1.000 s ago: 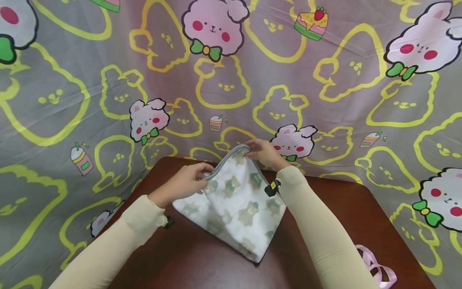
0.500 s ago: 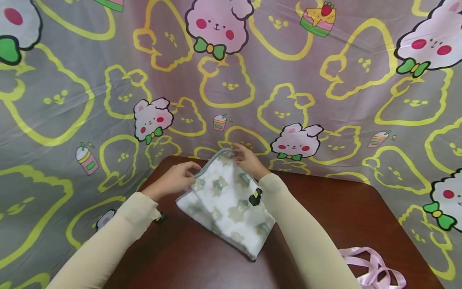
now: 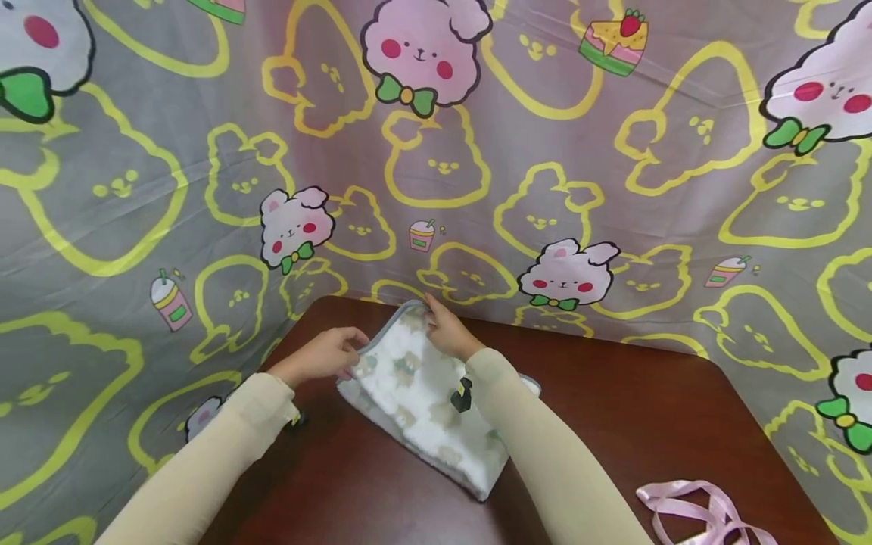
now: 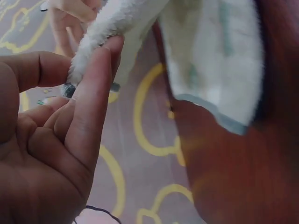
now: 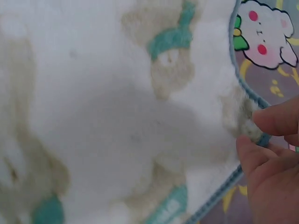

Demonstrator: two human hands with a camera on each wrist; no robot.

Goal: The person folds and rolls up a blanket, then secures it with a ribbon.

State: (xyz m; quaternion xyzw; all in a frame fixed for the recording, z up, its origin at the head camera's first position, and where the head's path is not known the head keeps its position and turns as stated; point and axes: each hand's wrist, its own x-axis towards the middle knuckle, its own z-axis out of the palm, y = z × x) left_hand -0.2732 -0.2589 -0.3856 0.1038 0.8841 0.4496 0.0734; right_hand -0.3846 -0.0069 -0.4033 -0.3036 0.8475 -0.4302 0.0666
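A white fleece towel (image 3: 418, 393) with bear prints and a grey-blue hem lies partly folded on the dark brown table (image 3: 647, 409). My left hand (image 3: 325, 354) pinches the hem at the towel's left edge (image 4: 93, 51) between thumb and forefinger. My right hand (image 3: 444, 331) pinches the raised far corner, and in the right wrist view its fingertips (image 5: 266, 135) nip the hem over the bear pattern (image 5: 117, 116). Both hands hold that edge lifted off the table, close together. Cream sleeves cover both forearms.
A pink satin ribbon (image 3: 702, 515) lies loose at the table's near right corner. A plastic curtain (image 3: 436, 151) printed with cartoon rabbits hangs close behind and to the left of the table. Bare table shows to the right of the towel.
Both hands have carried the lifted towel edge leftward and lower, and come closer together. The fold now lies flatter, and the towel sits further left on the table.
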